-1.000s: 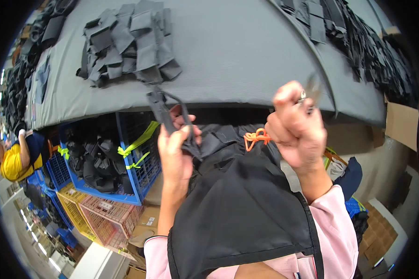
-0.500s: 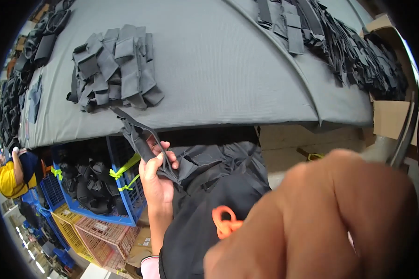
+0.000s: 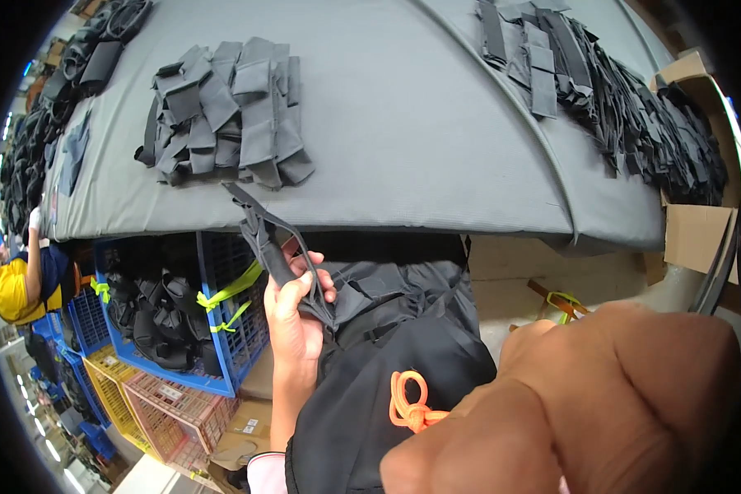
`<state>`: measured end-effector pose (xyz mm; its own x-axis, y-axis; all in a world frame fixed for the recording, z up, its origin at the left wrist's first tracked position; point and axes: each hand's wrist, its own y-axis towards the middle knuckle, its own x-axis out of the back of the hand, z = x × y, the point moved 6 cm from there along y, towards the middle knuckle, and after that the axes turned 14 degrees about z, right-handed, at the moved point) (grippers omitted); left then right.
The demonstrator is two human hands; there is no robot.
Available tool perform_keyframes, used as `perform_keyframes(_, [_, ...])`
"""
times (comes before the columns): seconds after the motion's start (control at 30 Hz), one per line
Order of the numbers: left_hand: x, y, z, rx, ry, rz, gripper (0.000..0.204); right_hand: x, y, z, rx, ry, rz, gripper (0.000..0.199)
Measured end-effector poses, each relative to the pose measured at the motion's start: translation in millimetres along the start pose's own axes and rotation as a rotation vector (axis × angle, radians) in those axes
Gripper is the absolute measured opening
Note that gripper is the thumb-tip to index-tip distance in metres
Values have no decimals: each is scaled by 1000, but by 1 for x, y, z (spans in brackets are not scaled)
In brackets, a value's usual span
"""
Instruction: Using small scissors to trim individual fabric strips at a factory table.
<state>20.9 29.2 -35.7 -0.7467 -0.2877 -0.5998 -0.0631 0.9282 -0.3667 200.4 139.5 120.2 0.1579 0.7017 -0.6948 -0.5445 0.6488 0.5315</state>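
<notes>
My left hand [image 3: 298, 317] is closed around a dark grey fabric strip [image 3: 263, 239], whose upper end rises toward the table edge. One narrow band of it loops out past my fingers. Looming very close at the lower right, my right hand [image 3: 584, 403] is curled shut, and whatever its fingers hold is hidden. Dark grey cloth lies across my lap below the table, with an orange cord loop [image 3: 410, 399] on the black garment. A pile of folded dark strips [image 3: 222, 115] sits on the grey-covered table [image 3: 387, 148], just beyond my left hand.
More dark strips [image 3: 609, 107] lie at the far right, beside a cardboard box [image 3: 696, 235]. Under the table at left stands a blue crate [image 3: 235, 362] full of black pieces, with yellow and pink crates [image 3: 173, 403] below. A person in yellow [image 3: 20, 288] is at far left.
The whole view has shifted, with the table and piles appearing slightly further right. My right hand sits a little lower in the picture. The left hand keeps its hold on the strip.
</notes>
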Motion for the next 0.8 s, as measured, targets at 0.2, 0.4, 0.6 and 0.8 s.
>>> perform_keyframes(0.2, [1, -1, 2, 26, 59, 17, 46, -5, -6, -11, 1, 80, -22, 16])
perform_keyframes(0.4, [-1, 2, 2, 6, 9, 49, 42, -9, -16, -15, 11, 130, -55, 17])
perform_keyframes(0.6, [-3, 1, 0, -7, 20, 51, 40, -15, -31, -26, 22, 211, -107, 18])
perform_keyframes(0.8, [-11, 0, -6, -29, 79, 166, 55, -9, -37, -55, -72, 238, -217, 24])
